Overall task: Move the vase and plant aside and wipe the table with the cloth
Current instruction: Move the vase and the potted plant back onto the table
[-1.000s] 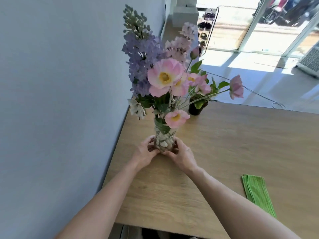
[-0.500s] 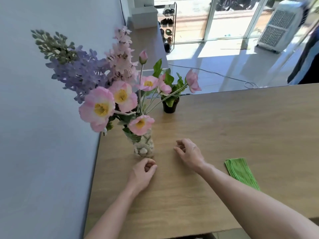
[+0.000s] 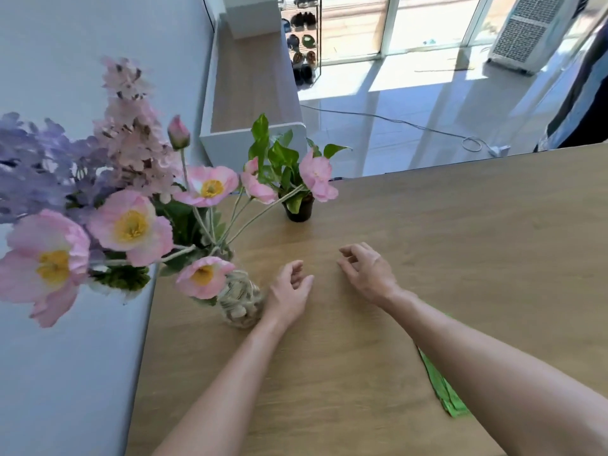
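Observation:
A glass vase point(image 3: 241, 301) filled with pebbles and pink and purple flowers stands near the left edge of the wooden table point(image 3: 460, 258), by the wall. Just right of it hovers my left hand point(image 3: 289, 291), fingers curled and holding nothing. My right hand point(image 3: 367, 271) is further right, open above the tabletop. A small green plant in a black pot point(image 3: 299, 209) sits at the table's far edge, beyond both hands. The green cloth point(image 3: 442, 386) lies under my right forearm, mostly hidden by it.
A pale wall point(image 3: 65, 373) runs along the table's left side. Beyond the far edge are a low wooden-topped cabinet point(image 3: 250, 80), a shoe rack point(image 3: 304, 44), a cable on the tiled floor point(image 3: 427, 126) and a white appliance point(image 3: 533, 31).
Both hands let go of the vase, which now stands by the wall. They have drawn away to its right. The view has swung right and downward.

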